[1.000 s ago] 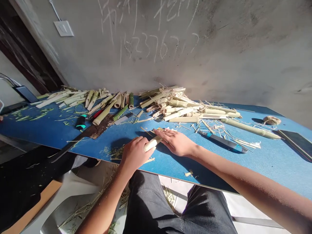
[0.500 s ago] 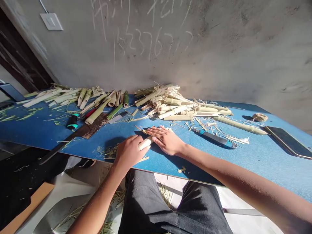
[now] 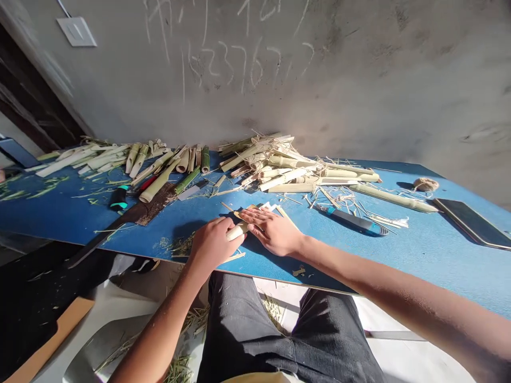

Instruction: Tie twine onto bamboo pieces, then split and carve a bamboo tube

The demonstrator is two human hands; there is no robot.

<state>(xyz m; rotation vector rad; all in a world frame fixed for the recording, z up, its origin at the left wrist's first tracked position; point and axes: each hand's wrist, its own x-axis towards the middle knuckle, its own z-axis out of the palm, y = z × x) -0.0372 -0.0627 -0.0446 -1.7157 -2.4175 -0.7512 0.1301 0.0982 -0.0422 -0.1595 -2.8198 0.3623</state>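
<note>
My left hand is wrapped round a pale bamboo piece near the front edge of the blue table. Flat over the far end of that piece lies my right hand, its fingers stretched out and pointing left. Thin pale strips show just beyond the right hand, and a few slivers stick out between and below the hands. What lies under the right palm is hidden.
Cut bamboo is heaped against the wall, with more pieces at the left. A large dark blade lies left, its handle over the edge. A utility knife, twine ball and phone lie right.
Pale strips now show beyond my right hand, where less was visible before. Both hands stay in nearly the same place, and the view has shifted slightly.
</note>
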